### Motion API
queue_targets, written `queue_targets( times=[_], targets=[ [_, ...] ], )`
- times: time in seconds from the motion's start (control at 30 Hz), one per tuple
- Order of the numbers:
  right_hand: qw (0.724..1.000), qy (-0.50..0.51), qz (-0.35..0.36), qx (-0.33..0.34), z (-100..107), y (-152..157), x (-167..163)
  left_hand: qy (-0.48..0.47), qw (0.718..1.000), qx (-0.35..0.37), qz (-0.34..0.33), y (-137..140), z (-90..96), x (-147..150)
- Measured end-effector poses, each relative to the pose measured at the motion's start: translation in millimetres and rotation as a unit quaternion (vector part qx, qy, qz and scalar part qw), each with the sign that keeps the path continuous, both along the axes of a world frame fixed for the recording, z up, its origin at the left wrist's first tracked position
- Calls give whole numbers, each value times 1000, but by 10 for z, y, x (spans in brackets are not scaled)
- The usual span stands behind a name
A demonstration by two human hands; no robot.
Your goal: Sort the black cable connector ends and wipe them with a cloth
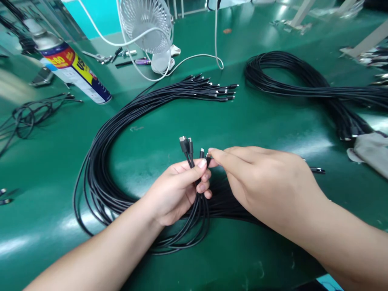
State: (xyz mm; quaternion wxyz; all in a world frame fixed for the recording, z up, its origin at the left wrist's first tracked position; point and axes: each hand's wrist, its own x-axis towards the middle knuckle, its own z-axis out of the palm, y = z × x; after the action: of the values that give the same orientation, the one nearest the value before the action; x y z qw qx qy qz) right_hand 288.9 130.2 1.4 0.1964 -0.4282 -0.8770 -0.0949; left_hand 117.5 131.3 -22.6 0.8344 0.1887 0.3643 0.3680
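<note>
Black cables (200, 210) stood gathered in your left hand (178, 186) at the centre of the frame.
Your left hand was curled closed around them, thumb pressed across the front, with connectors (183, 144) poking up above the fingers and loops hanging below. Your right hand (266, 178), right of centre, had its fingers nearly closed, their tips right at one connector beside your left thumb; whether they gripped it, you could not tell. Behind, a large cable bundle (97, 161) curved across the left and middle of the green desk (182, 117). A fan (148, 24) stood at upper centre, a spray can (75, 68) at upper left.
</note>
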Motion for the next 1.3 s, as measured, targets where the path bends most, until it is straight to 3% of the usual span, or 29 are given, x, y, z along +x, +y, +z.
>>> queue_targets(
  times=[1.03,1.2,1.3],
  targets=[
    [1000,-3,-17,19,-16,4,-18,-12,1000,-2,-10,-8,10,-21],
    [1000,-3,-23,-2,14,-2,-3,-7,1000,-12,1,-6,25,-13],
    [998,-1,-32,-50,17,-14,0,-3,1000,-19,24,-3,21,-4]
  ],
)
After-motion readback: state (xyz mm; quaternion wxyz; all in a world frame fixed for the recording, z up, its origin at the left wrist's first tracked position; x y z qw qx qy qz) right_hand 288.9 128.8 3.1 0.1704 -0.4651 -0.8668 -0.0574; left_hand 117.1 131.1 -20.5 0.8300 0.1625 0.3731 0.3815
